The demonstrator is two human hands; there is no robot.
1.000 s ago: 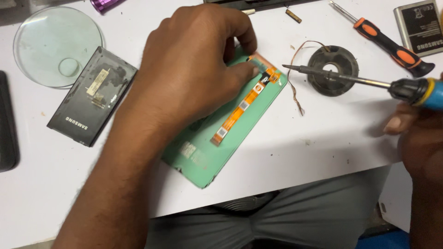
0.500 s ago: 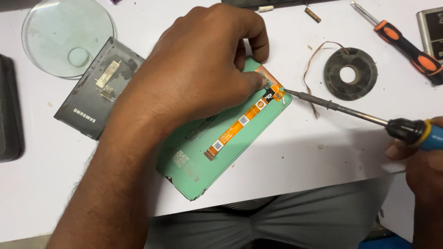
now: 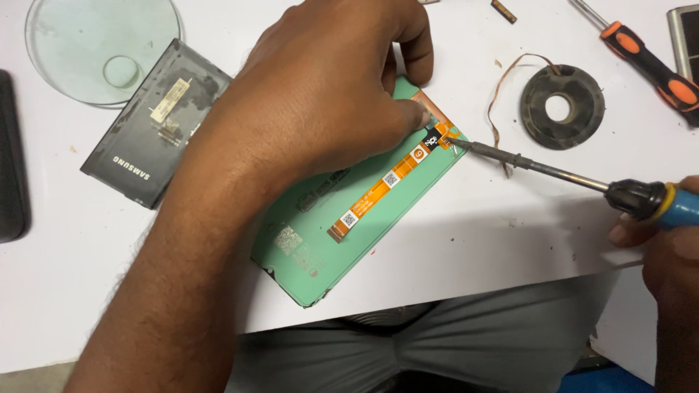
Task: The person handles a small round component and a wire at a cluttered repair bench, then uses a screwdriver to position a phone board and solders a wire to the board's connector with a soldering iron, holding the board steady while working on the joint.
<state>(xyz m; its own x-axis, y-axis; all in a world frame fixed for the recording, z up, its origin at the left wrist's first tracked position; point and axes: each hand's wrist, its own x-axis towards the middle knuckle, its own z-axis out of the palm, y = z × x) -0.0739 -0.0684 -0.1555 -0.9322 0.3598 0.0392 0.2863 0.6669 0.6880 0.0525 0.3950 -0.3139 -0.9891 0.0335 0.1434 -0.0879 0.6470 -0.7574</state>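
1. White surface [image 3: 510,240] fills the head view; I see a green display panel [image 3: 320,255] lying flat near its front edge, an orange flex cable [image 3: 386,185] running along its back.
2. Work looks underway: the soldering iron [image 3: 539,169] tip touches the connector end of the cable; the cable remains attached.
3. My left hand [image 3: 328,109] arches over the panel, fingertips pressing beside the connector, grasping nothing.
4. My right hand [image 3: 670,255], at the right edge, keeps its grip clenched on the iron's blue handle.

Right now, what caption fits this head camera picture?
Left hand pins a green phone panel while the right hand touches a soldering iron to its orange ribbon.
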